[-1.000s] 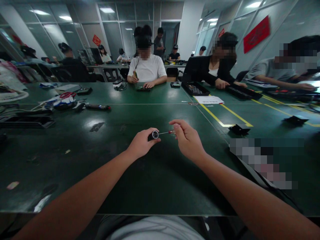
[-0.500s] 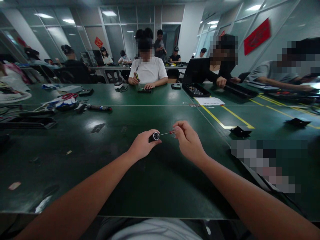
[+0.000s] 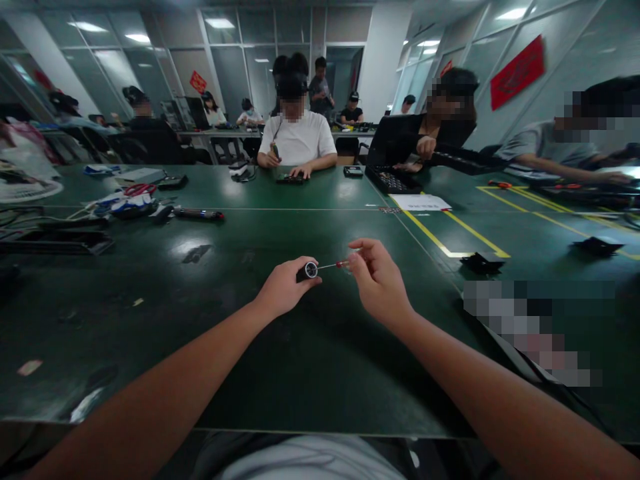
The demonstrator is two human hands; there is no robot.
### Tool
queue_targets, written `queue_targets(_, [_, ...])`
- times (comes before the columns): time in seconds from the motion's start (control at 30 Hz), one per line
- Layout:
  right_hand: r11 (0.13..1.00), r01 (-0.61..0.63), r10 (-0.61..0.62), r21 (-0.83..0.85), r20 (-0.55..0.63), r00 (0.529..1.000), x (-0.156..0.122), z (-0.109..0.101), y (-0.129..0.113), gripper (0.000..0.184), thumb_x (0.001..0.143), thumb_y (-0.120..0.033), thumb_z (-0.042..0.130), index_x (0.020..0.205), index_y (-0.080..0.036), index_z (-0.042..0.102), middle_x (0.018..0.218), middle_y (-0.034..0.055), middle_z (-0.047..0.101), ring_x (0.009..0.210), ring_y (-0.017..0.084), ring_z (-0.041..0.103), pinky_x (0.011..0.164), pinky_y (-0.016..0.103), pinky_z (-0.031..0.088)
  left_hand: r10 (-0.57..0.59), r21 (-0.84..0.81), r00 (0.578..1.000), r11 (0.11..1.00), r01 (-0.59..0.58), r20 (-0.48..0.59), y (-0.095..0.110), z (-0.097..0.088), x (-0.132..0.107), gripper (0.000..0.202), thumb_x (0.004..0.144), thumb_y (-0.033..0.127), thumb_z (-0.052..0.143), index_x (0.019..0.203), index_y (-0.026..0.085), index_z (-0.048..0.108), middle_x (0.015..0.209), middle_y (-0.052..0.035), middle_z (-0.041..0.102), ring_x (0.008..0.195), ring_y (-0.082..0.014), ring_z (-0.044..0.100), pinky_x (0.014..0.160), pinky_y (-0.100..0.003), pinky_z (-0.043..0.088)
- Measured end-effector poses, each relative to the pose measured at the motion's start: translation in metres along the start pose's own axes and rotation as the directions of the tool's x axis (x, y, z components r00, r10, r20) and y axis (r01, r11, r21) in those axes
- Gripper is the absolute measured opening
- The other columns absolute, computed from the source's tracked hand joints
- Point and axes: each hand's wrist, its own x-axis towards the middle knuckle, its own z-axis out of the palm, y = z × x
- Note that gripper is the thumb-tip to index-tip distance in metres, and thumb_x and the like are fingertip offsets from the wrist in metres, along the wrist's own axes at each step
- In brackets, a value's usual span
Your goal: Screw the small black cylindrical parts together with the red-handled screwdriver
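My left hand (image 3: 286,288) is closed around a short black cylinder (image 3: 307,271) whose round end, ringed in silver, faces me; its exact kind I cannot make out. In my right hand (image 3: 379,277) is a small screwdriver (image 3: 342,264) with a red collar, pinched by its handle between thumb and fingers. Its thin metal shaft points left and meets the right side of the cylinder. Whether the tip sits in a screw is too small to see. Both hands are above the green table, and the fingers cover most of the screwdriver's handle.
Left on the table (image 3: 240,380) lie a dark pen-like tool (image 3: 199,214), red-handled scissors (image 3: 141,190), cables and a black tray (image 3: 55,241). A black part (image 3: 482,263) lies at right. Opposite, co-workers sit near a parts tray (image 3: 393,179) and white paper (image 3: 421,203).
My hands hold nearly the same pose; the right fingers have shifted slightly on the screwdriver. Across the table, the co-worker in black has raised a long black tray, uncovering an orange-handled tool.
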Motion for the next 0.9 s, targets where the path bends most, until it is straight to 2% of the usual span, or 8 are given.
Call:
queue_targets(0.17, [0.996,-0.04,0.039,0.082,0.013,0.999,0.003,0.002,0.004,0.025,0.097,-0.043,0.055,0.105,-0.022,0.065,0.088,0.0041,0.071,0.077,0.018,0.064,0.071,0.034,0.049,0.003,-0.004,1.0,1.0,-0.003,0.014,0.0,0.0,-0.001,0.024,0.088,0.032,0.073,0.11,0.025,0.066,0.1,0.0012,0.071,0.09,-0.0191,0.064,0.08,-0.031,0.045])
queue_targets(0.33, [0.963,-0.108,0.111,0.247,0.005,0.994,0.007,0.007,0.01,0.029,0.096,-0.048,0.053,0.099,-0.021,0.065,0.081,0.003,0.067,0.074,0.018,0.062,0.073,0.035,0.052,0.041,0.058,0.998,0.997,-0.044,0.049,0.004,0.0,0.0,0.024,0.089,0.035,0.071,0.11,0.025,0.066,0.101,-0.0004,0.071,0.091,-0.0203,0.064,0.081,-0.033,0.046])
queue_targets(0.4, [0.897,-0.215,0.233,0.385,-0.001,0.972,0.011,0.008,0.018,0.03,0.094,-0.051,0.054,0.093,-0.022,0.063,0.078,0.0019,0.063,0.069,0.017,0.06,0.073,0.037,0.054,0.115,0.145,0.991,0.982,-0.124,0.069,0.006,-0.002,0.002,0.025,0.09,0.036,0.07,0.112,0.025,0.065,0.105,-0.0016,0.071,0.098,-0.0221,0.064,0.091,-0.038,0.045])
queue_targets(0.47, [0.742,-0.389,0.397,0.546,0.11,0.911,0.017,0.006,0.026,0.03,0.092,-0.052,0.055,0.085,-0.023,0.059,0.067,-0.0008,0.056,0.059,0.017,0.055,0.072,0.042,0.057,0.188,0.237,0.98,0.951,-0.197,0.062,0.006,-0.006,0.005,0.029,0.091,0.038,0.069,0.116,0.025,0.064,0.11,-0.0029,0.071,0.105,-0.0238,0.062,0.104,-0.044,0.04])
queue_targets(0.5, [0.669,-0.459,0.445,0.584,0.18,0.877,0.019,0.005,0.029,0.03,0.092,-0.051,0.055,0.079,-0.024,0.056,0.062,-0.0022,0.051,0.054,0.017,0.052,0.073,0.044,0.058,0.203,0.27,0.978,0.94,-0.208,0.049,0.006,-0.008,0.006,0.031,0.091,0.038,0.068,0.118,0.025,0.064,0.112,-0.0035,0.07,0.105,-0.0241,0.061,0.106,-0.046,0.038])
queue_targets(0.57, [0.595,-0.502,0.496,0.628,0.204,0.844,0.023,0.003,0.032,0.029,0.091,-0.049,0.057,0.076,-0.024,0.055,0.06,-0.0022,0.05,0.052,0.016,0.05,0.073,0.045,0.06,0.179,0.294,0.984,0.939,-0.177,0.019,0.004,-0.01,0.008,0.033,0.091,0.039,0.068,0.12,0.024,0.063,0.111,-0.0042,0.07,0.102,-0.024,0.061,0.104,-0.046,0.039])
queue_targets(0.63, [0.599,-0.479,0.495,0.642,0.173,0.852,0.023,0.002,0.032,0.028,0.09,-0.048,0.059,0.078,-0.023,0.057,0.062,-0.001,0.053,0.054,0.016,0.052,0.074,0.044,0.06,0.133,0.287,0.991,0.949,-0.133,0.021,0.002,-0.011,0.008,0.033,0.091,0.04,0.068,0.119,0.024,0.064,0.108,-0.0044,0.071,0.097,-0.0239,0.061,0.1,-0.045,0.042])
queue_targets(0.9, [0.777,-0.308,0.352,0.549,0.027,0.936,0.014,0.011,0.025,0.034,0.087,-0.054,0.065,0.09,-0.021,0.063,0.076,-0.0003,0.062,0.069,0.015,0.061,0.072,0.034,0.057,0.083,0.252,0.995,0.963,-0.092,0.047,0.004,-0.006,0.005,0.033,0.089,0.042,0.07,0.117,0.024,0.066,0.111,-0.0041,0.071,0.097,-0.0249,0.062,0.098,-0.044,0.042])
